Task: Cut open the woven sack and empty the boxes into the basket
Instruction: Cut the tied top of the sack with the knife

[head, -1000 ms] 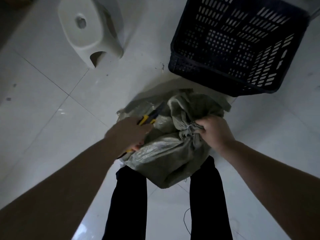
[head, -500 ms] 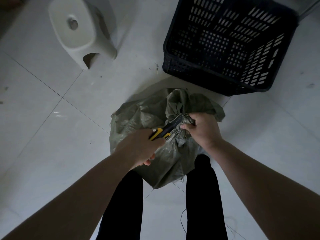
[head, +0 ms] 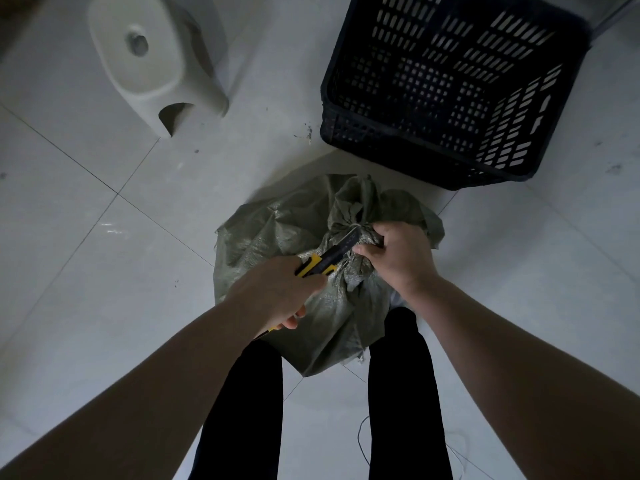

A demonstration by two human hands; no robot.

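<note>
Right hand (head: 398, 258) clamps the woven sack (head: 277, 237) neck taut, so left hand's (head: 273, 292) gripped knife (head: 327, 259), pointing to 2 o'clock, meets the tie.

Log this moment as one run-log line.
left hand: holds utility knife at tied neck | right hand: grips woven sack neck | basket: empty | sack: still tied
</note>
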